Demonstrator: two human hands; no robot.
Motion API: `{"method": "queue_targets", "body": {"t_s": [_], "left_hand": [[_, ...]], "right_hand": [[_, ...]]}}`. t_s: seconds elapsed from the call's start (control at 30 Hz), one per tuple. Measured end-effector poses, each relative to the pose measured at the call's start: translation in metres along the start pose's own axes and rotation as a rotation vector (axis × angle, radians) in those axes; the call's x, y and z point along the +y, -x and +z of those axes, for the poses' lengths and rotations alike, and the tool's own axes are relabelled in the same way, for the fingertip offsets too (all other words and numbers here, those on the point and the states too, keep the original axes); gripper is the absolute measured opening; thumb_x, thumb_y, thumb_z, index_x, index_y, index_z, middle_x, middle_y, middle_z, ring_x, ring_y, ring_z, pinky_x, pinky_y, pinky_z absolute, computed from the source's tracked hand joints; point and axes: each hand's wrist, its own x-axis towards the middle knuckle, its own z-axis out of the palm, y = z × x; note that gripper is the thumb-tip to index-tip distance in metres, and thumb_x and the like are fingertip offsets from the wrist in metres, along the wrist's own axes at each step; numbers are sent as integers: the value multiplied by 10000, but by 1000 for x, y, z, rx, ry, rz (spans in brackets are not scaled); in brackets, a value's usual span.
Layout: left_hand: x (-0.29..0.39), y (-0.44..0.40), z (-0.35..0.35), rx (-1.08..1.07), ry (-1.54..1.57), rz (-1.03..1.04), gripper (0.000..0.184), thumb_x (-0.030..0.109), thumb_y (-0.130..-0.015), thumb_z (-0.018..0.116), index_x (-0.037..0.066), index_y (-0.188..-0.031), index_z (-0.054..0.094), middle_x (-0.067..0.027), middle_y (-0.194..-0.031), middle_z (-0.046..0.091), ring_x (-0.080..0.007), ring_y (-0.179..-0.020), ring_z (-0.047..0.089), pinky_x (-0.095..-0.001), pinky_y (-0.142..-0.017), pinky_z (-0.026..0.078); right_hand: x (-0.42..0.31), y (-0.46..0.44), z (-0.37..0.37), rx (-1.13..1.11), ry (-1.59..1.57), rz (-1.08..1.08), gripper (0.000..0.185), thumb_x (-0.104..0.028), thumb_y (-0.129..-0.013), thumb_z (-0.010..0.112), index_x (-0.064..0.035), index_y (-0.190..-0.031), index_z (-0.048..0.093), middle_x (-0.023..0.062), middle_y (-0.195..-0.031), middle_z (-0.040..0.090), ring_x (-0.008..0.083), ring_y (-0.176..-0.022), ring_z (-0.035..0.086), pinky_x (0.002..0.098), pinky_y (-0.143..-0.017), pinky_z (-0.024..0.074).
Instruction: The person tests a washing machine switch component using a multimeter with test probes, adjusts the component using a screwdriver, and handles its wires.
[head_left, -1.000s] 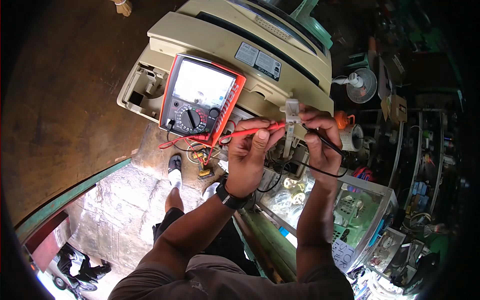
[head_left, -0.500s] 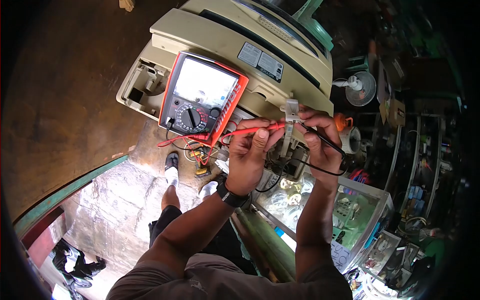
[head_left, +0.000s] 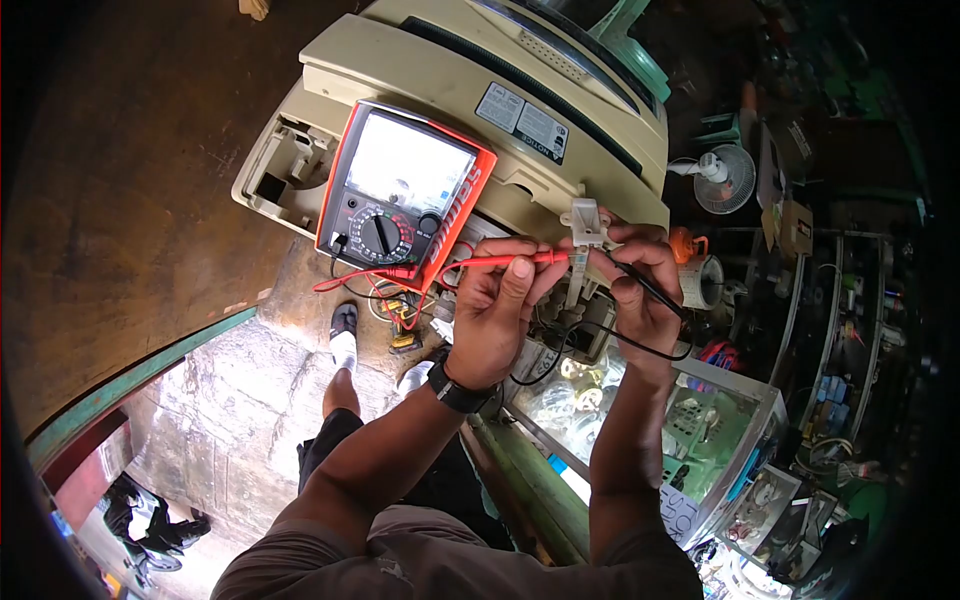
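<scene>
red probe (head_left: 535, 258), black probe (head_left: 646, 286) in hands (head_left: 488, 330), glass-topped case (head_left: 768, 402), green perforated piece (head_left: 690, 422) inside

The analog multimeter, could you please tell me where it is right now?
In the head view, the analog multimeter is left of centre, at the lower edge of the beige machine, up and left of the left hand.

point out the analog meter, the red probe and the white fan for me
analog meter (head_left: 381, 236): head view, on its round selector dial
red probe (head_left: 492, 261): head view, on the rear part of its red handle
white fan (head_left: 728, 180): head view, on its round front grille
</scene>
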Motion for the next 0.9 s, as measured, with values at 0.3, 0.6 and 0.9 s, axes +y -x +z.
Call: {"method": "queue_targets", "body": {"t_s": [0.3,0.6,0.9], "left_hand": [[4,-4,3,15,107,-158,250,103,-1088,555,16,-1322,557,-136,-1317,649,-228,-1193,672,-411,-1126,525],[4,5,1,-58,-209,-159,284,158,-1076,607,8,-1315,578,-94,-1226,687,-174,-1144,678,-338,-1052,549],[16,15,4,5,-230,-123,219,190,-1085,597,45,-1250,595,-74,-1161,687,-153,-1101,675,-312,-991,553]], "right_hand": [[2,8,4,66,109,-12,252,-46,-983,708,-3,-1197,581,157,-1322,571,291,-1324,563,414,-1144,422],[4,12,12,35,295,-129,273,88,-923,702,7,-1161,595,172,-1178,619,250,-1126,644,359,-971,531],[3,5,32,65,389,-120,249,33,-856,794,-33,-1051,654,160,-1083,675,276,-1019,687,351,-884,548]]}}
